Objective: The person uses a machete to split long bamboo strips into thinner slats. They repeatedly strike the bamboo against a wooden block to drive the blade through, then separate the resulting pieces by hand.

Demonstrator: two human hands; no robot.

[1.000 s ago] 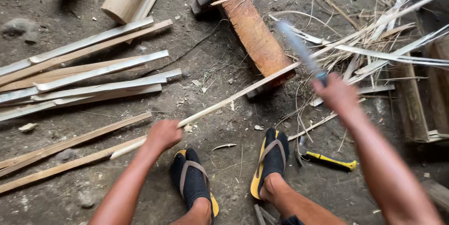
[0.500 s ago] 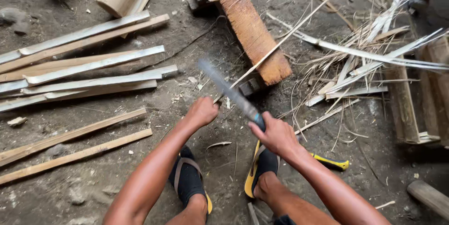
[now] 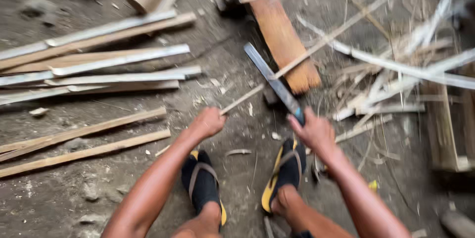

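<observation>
The right hand (image 3: 316, 131) has its fingers clamped on a long flat metal blade (image 3: 272, 79) laid across a thin pale bamboo strip (image 3: 297, 62), whose near end the left hand (image 3: 208, 121) grips. The strip rests on an orange-brown wooden block (image 3: 279, 30) on the dirt floor (image 3: 74, 198). If the blade glances off, it could run toward the left fingers or the sandalled feet (image 3: 284, 173) just below.

Sandals (image 3: 287, 168) black/yellow, slab (image 3: 277, 25) orange-brown, blade (image 3: 272, 79) grey (blurry, prob. steel-toned).

An informal bamboo-splitting work yard on a bare dirt floor (image 3: 99, 198), with split bamboo slats (image 3: 99, 65) laid in rows, loose shavings (tangled at right) (image 3: 396, 79) and a wooden chopping block (image 3: 279, 30).
</observation>
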